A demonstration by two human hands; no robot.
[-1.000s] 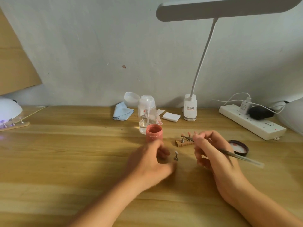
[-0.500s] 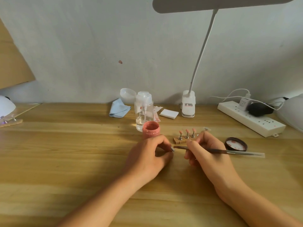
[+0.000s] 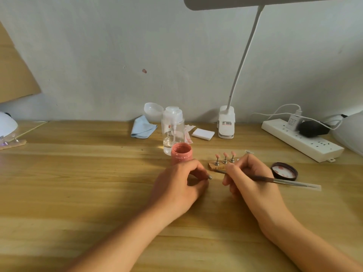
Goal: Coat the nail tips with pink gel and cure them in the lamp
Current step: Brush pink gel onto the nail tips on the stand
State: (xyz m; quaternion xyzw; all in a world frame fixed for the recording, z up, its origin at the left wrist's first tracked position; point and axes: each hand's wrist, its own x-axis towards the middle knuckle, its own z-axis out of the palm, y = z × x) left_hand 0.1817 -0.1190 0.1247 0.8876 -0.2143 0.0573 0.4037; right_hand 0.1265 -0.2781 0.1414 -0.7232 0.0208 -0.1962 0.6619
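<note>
Pinching a metal stand (image 3: 209, 176) in the left hand (image 3: 176, 185), gripping a brush (image 3: 284, 180) in the right hand (image 3: 249, 179).

Against a second ago: no more blur on the left, now curled round the stand that stood loose on the counter (image 3: 78, 183) between the hands; cannot tell whether a tip sits on it. On the right, drawn back off the wooden holder (image 3: 214, 166), uncovering three pink nail tips (image 3: 225, 154) upright on their pegs. Just behind the left knuckles, the open pink gel jar (image 3: 181, 154); right of the brush hand, a dark lid (image 3: 284, 170) lying inside-up. Farther back, along the grey wall (image 3: 117, 55): blue cloth (image 3: 142, 128), pump bottle (image 3: 172, 130), white pads (image 3: 203, 133), clip-on desk lamp (image 3: 226, 124), power strip (image 3: 302, 140). At the far left edge, well apart, the white curing lamp (image 3: 6, 124).
</note>
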